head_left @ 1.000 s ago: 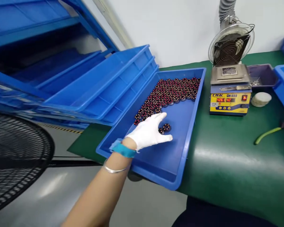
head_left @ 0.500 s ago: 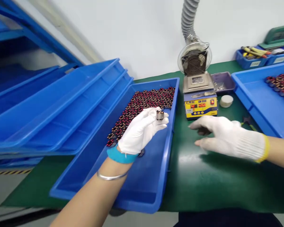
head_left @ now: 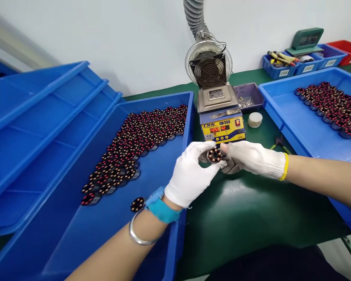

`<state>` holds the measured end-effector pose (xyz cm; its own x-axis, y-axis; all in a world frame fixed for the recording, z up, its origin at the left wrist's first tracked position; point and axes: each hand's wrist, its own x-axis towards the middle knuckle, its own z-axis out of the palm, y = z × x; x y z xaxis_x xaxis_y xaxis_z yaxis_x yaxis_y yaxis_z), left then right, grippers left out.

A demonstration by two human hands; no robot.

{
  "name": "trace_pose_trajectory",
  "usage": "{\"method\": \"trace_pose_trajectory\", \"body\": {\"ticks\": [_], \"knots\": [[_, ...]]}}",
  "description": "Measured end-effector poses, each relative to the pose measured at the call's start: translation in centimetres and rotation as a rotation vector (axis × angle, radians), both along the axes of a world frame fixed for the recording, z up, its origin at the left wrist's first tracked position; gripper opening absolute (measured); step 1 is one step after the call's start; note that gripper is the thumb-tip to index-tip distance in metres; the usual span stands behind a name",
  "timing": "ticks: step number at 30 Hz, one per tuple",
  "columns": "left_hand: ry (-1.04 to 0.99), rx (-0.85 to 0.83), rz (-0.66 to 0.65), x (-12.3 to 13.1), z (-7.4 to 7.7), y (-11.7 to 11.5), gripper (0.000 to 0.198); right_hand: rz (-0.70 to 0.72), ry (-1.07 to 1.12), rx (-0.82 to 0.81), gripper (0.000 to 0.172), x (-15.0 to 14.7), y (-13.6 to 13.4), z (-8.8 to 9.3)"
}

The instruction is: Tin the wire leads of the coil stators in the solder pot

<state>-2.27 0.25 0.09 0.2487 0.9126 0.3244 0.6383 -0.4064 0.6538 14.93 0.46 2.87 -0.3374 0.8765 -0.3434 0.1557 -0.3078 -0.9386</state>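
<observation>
In front of the solder pot, my left hand point(head_left: 190, 175), in a white glove, grips a small round motor stator point(head_left: 214, 155) between thumb and fingers. Its face of dark slots and copper-coloured windings is turned up toward me. My right hand point(head_left: 251, 159), in a knitted glove with bare fingertips, closes on the stator's right side; its lower fingers are partly hidden. A single stator point(head_left: 137, 204) lies by my left wrist in the left blue tray point(head_left: 152, 177). Many more stators point(head_left: 140, 136) sit packed in rows toward that tray's back.
The yellow-fronted solder pot point(head_left: 224, 127) stands under a fan and a grey duct hose point(head_left: 194, 15). Right of it are a purple bin point(head_left: 250, 91), a white round tin point(head_left: 255, 120) and pliers point(head_left: 279, 143). Another blue tray point(head_left: 312, 128) with stators is at right; stacked blue trays point(head_left: 46, 117) lean left.
My right hand has moved left and met my left hand at the stator. The stator's face has turned toward me. My view has swung to the right.
</observation>
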Motion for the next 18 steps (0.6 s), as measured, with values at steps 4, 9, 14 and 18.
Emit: {"method": "trace_pose_trajectory", "body": {"ticks": [4, 9, 14, 18], "knots": [[0.15, 0.135, 0.05, 0.1, 0.2, -0.6, 0.04, 0.084, 0.047, -0.188, 0.051, 1.3, 0.9, 0.6], [0.164, 0.208, -0.015, 0.1, 0.2, -0.9, 0.04, -0.004, -0.058, -0.013, 0.044, 2.1, 1.0, -0.1], [0.172, 0.214, -0.083, 0.1, 0.1, -1.2, 0.035, 0.034, -0.176, 0.182, 0.019, 1.2, 0.2, -2.2], [0.254, 0.167, -0.01, 0.1, 0.1, -1.1, 0.04, -0.077, -0.218, 0.234, 0.022, 0.7, -0.1, -2.0]]}}
